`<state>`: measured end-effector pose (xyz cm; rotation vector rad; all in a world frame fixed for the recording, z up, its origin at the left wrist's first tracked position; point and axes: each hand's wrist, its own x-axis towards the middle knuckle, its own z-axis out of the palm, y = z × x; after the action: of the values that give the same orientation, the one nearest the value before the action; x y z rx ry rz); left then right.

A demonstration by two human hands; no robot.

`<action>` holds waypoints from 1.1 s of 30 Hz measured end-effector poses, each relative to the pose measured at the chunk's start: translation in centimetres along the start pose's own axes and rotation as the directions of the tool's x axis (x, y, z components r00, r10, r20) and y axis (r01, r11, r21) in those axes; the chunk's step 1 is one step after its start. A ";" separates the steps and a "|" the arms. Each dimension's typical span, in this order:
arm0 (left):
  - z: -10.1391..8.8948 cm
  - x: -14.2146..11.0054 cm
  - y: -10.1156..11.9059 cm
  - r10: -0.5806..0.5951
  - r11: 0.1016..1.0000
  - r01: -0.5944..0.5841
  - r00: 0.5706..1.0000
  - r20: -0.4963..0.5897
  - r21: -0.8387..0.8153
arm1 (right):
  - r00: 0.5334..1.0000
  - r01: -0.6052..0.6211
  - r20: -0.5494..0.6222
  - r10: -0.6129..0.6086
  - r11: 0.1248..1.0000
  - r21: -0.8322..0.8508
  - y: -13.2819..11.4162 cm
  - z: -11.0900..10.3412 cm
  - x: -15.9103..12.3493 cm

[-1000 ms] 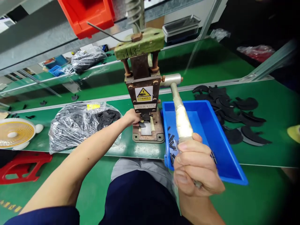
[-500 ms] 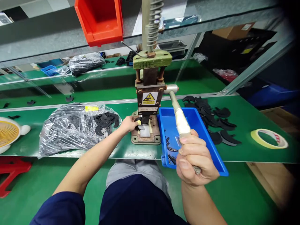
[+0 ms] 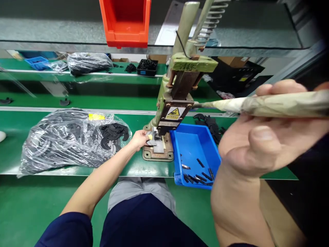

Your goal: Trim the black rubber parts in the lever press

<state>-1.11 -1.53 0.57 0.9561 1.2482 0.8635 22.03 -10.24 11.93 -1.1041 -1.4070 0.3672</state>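
Observation:
At the base of the hand press (image 3: 177, 113), my left hand (image 3: 140, 140) pinches a dark curved plastic piece (image 3: 151, 142) over the metal plate (image 3: 159, 146). Yellow wrapping shows on one of its fingertips. The press head is just above the piece, and the fingertips are close beside it. Across the fingers of my right hand (image 3: 257, 144) lies the tape-wrapped press lever (image 3: 277, 104), raised to about level. The palm faces me, the thumb stands off the lever, and the fingertips show above it.
Right of the press, a blue tray (image 3: 191, 144) holds several narrow black pieces. Behind it lie dark curved pieces (image 3: 209, 125). A clear bag (image 3: 69, 140) of similar pieces is on the left. An orange bin (image 3: 125, 34) sits on the shelf above.
My right hand has swung the lever up and turned from a closed fist to a looser, palm-facing hold. My left hand stays at the press base. The view has shifted.

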 end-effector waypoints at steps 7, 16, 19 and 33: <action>-3.2 -4.0 0.1 0.156 0.985 -0.144 0.977 0.143 -0.092 | 0.821 -0.570 0.156 0.549 0.803 0.172 1.7 4.1 -6.8; -5.3 -9.9 2.3 0.512 0.676 -0.685 0.703 0.494 0.274 | 0.318 -0.906 0.740 0.592 0.420 0.053 1.7 7.9 -8.8; -5.9 -10.9 3.2 0.570 0.432 -0.855 0.505 0.649 0.286 | 0.223 -0.936 0.817 0.531 0.350 0.028 1.2 7.7 -9.0; -7.0 -11.1 1.9 0.583 -0.083 -0.974 0.124 0.803 0.210 | 0.398 -0.841 0.788 0.469 0.530 0.110 0.5 7.6 -10.9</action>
<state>-9.52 -10.33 5.97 2.7385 0.2538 0.8783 13.15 -15.53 3.55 -1.0951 -1.2326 1.8587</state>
